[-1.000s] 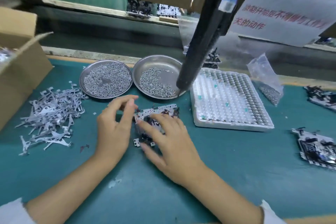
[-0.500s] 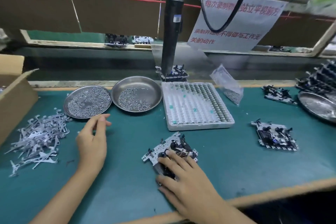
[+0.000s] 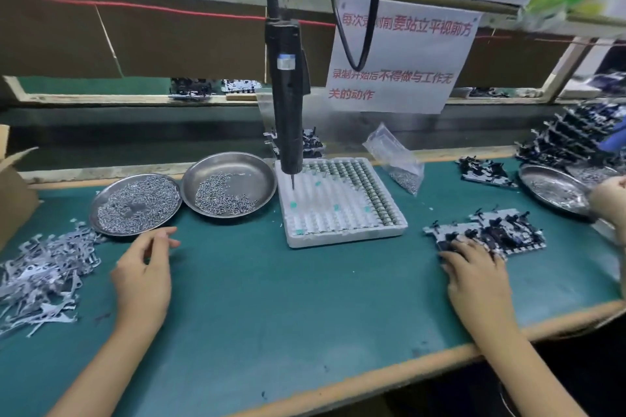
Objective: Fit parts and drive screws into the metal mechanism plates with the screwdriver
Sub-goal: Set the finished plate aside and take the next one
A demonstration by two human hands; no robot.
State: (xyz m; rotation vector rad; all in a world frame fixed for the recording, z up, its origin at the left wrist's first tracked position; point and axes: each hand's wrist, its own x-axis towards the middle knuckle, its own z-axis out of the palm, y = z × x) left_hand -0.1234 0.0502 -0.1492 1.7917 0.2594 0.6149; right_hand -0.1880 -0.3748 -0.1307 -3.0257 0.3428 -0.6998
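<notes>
My right hand [image 3: 474,281] lies at the right of the green mat with its fingertips pressed on a metal mechanism plate [image 3: 452,236]. That plate touches a second mechanism plate [image 3: 508,230] just beyond it. My left hand [image 3: 144,276] hovers open and holds nothing, just in front of a steel dish of screws [image 3: 135,203]. A second dish of screws [image 3: 230,186] stands beside the first. The black electric screwdriver [image 3: 286,105] hangs on its cable over the corner of the white foam tray [image 3: 342,206], with neither hand on it.
A pile of flat metal levers [image 3: 44,278] lies at the left, beside a cardboard box [image 3: 13,193]. At the right are a bag of screws [image 3: 399,162], more mechanism plates [image 3: 487,171], another dish [image 3: 555,189] and another person's hand [image 3: 609,195]. The table's front edge [image 3: 389,372] runs near my right wrist.
My right hand has slid the mechanism plate from the middle of the mat to the right, up against the other plate. My left hand let go and stays by the screw dish.
</notes>
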